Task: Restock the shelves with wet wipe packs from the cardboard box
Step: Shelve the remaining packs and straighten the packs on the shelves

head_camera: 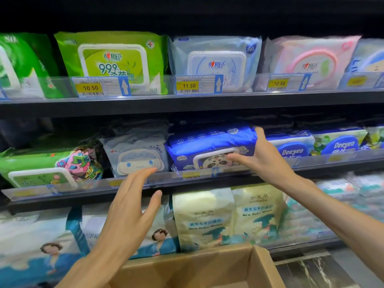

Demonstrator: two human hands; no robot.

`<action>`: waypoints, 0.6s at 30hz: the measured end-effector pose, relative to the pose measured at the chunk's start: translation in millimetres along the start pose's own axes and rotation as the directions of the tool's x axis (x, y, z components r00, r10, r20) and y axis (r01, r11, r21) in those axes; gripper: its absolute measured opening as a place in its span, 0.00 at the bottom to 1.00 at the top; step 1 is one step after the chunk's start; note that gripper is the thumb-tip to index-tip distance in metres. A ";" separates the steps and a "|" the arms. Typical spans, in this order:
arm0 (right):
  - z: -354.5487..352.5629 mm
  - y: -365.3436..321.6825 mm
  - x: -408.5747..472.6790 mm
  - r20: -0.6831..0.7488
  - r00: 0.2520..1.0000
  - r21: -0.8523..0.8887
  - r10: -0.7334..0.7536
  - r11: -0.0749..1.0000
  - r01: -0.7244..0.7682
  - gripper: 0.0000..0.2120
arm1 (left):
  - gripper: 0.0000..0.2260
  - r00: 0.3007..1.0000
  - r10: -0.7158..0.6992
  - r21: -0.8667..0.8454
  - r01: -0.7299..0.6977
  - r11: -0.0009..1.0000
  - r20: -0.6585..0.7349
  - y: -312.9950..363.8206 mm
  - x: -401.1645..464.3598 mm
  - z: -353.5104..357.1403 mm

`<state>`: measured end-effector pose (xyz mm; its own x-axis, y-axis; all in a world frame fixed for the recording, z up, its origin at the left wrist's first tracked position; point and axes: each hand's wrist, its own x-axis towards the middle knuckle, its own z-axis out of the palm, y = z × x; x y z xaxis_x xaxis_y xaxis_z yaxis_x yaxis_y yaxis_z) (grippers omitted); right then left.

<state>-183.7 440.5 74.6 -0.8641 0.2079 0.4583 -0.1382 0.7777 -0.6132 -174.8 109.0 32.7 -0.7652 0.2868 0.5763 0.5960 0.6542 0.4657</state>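
The right hand (pixel 264 156) grips a blue wipe pack (pixel 209 146) nearly seated on the middle shelf (pixel 332 165); the left hand (pixel 128 206) hovers open; the cardboard box (pixel 187 269) contents are hidden.

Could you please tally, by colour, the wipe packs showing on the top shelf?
Green packs: 2
Pale blue packs: 2
Pink pack: 1
Total: 5, with the packs at either edge cut off by the frame.

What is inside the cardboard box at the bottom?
Only bare brown inner walls of the box show; no packs are visible. Its floor is cut off by the picture's edge, and the left arm covers one corner.
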 end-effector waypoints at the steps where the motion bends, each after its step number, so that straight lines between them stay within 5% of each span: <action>1: -2.1 -3.1 0.8 -0.001 1.000 -0.049 0.009 0.999 -0.009 0.48 | 0.21 0.999 0.032 0.017 -0.032 0.999 -0.005 3.2 3.3 1.7; 7: -11.7 -7.0 9.7 0.085 0.986 -0.211 0.141 0.970 -0.120 0.46 | 0.24 0.963 0.271 0.157 -0.268 0.951 0.003 32.1 43.1 25.4; 12: -11.6 -13.8 7.9 0.075 0.969 -0.215 0.237 0.952 -0.217 0.46 | 0.26 0.960 0.265 0.355 -0.280 0.892 0.092 45.3 71.4 45.9; 18: 5.1 -15.7 -44.7 -0.152 0.983 -0.385 -0.098 0.923 0.032 0.35 | 0.26 0.911 0.405 0.442 -0.397 0.804 0.082 47.3 39.6 56.8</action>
<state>-145.4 415.9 60.5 -0.7626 0.2190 0.6087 0.0310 0.9522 -0.3038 -190.8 191.0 39.4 -0.4760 0.5836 0.6580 0.6756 0.7216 -0.1513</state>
